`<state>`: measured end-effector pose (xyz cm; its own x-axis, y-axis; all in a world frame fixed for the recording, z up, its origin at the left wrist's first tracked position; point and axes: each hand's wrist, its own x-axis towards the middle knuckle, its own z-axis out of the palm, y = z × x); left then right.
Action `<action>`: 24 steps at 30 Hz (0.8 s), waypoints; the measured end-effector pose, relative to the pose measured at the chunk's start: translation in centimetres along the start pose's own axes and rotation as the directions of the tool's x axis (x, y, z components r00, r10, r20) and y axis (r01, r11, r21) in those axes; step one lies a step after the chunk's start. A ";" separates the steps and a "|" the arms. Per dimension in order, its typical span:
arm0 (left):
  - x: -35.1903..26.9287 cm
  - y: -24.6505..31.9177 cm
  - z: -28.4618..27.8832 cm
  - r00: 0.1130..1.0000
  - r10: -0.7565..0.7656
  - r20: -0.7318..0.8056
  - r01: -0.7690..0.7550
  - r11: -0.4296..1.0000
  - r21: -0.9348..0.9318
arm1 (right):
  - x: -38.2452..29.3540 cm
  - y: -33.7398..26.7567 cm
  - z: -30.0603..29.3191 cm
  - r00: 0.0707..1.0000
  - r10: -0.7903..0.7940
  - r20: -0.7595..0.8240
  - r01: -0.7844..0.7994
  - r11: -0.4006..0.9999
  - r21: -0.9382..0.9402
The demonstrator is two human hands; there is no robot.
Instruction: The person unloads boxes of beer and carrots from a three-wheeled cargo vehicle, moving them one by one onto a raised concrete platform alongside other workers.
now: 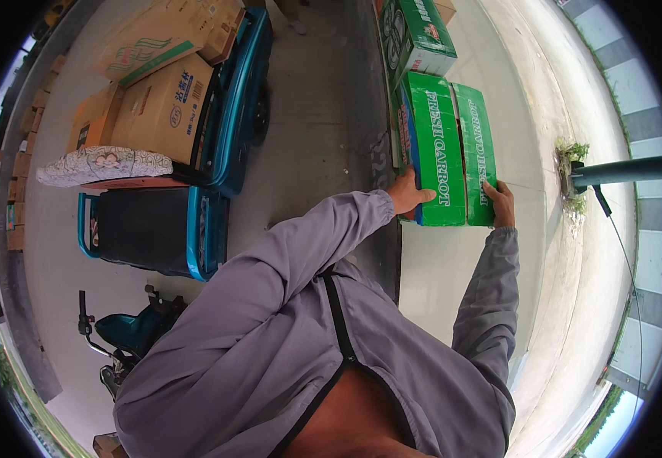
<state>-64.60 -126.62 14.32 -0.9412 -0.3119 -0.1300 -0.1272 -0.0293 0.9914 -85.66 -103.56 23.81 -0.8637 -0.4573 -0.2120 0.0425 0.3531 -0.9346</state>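
A green printed carton with white lettering and a gap between its two top flaps lies before me, right of centre. My left hand grips its near left edge, the thumb lying on the top flap. On the opposite side my right hand holds the near right edge, fingertips on the other flap. The carton's far end meets a second green carton with white printed sides. What bears the carton's weight is hidden beneath it.
At left stands a blue cargo tricycle loaded with brown cardboard boxes. Its dark seat and handlebar are nearer me. A dark ledge edge runs beside the cartons. A dark pole stands at right. Part of a person shows at the top.
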 end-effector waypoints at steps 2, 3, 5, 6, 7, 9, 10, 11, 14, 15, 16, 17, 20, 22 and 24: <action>1.2 -1.5 0.7 1.000 -0.016 0.006 0.015 0.996 0.090 | -0.1 0.3 -0.3 0.999 -0.032 -0.020 0.032 0.999 -0.012; 0.5 -1.0 0.7 0.999 0.007 -0.046 0.002 0.982 0.191 | 0.0 0.6 -0.3 0.998 -0.048 -0.032 0.048 0.999 -0.009; -2.0 1.8 -0.1 0.998 -0.050 0.044 0.044 0.989 0.144 | -0.4 2.5 -1.3 0.992 -0.093 -0.080 0.092 0.996 -0.023; -2.4 1.5 -0.7 0.999 -0.039 0.038 0.035 0.993 0.109 | 0.0 2.2 -0.9 0.989 -0.124 -0.076 0.122 0.992 -0.028; -2.7 0.7 -1.2 0.999 -0.030 0.035 0.028 0.997 0.070 | 0.2 2.1 -0.5 0.986 -0.150 -0.074 0.148 0.988 -0.036; -3.3 -0.9 -2.5 0.999 -0.013 -0.037 0.018 0.994 0.111 | 0.6 1.8 0.0 0.976 -0.200 -0.084 0.194 0.979 -0.068; -3.7 -1.4 -3.2 0.998 -0.009 -0.066 0.017 0.991 0.130 | 0.7 1.8 0.0 0.971 -0.220 -0.098 0.211 0.973 -0.094; -4.0 -1.8 -4.1 0.995 -0.024 -0.096 0.032 0.996 0.079 | 0.8 1.8 0.2 0.964 -0.240 -0.111 0.227 0.966 -0.121; -6.4 -0.1 -7.5 0.989 -0.109 -0.102 0.104 0.993 -0.049 | 0.1 3.3 -0.7 0.918 -0.335 -0.212 0.254 0.907 -0.335; -7.1 -0.7 -9.3 0.979 -0.151 -0.135 0.136 0.984 -0.112 | 0.2 3.3 -0.5 0.898 -0.378 -0.224 0.267 0.875 -0.404; -7.5 -1.6 -10.9 0.968 -0.190 -0.163 0.161 0.971 -0.175 | 0.3 3.1 -0.2 0.902 -0.373 -0.219 0.247 0.860 -0.446; -7.9 -2.5 -12.5 0.955 -0.230 -0.189 0.183 0.954 -0.238 | 0.6 2.8 0.3 0.894 -0.394 -0.213 0.255 0.839 -0.480; -10.7 -3.0 -16.9 0.891 -0.169 -0.422 0.127 0.984 -0.126 | 0.7 3.2 -0.3 0.880 -0.423 -0.216 0.216 0.762 -0.611; -12.9 -3.6 -20.6 0.828 -0.061 -0.557 0.080 0.997 0.011 | 0.9 2.8 -0.1 0.888 -0.418 -0.190 0.169 0.683 -0.710; -15.6 -1.8 -24.0 0.776 -0.017 -0.630 0.089 0.993 0.082 | 0.5 2.4 0.0 0.893 -0.404 -0.199 0.116 0.633 -0.766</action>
<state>-42.18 -144.55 14.84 -0.5312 -0.8400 -0.1103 -0.2357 0.0215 0.9716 -85.95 -102.96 21.45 -0.8881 -0.3888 0.2453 -0.4579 0.7954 -0.3971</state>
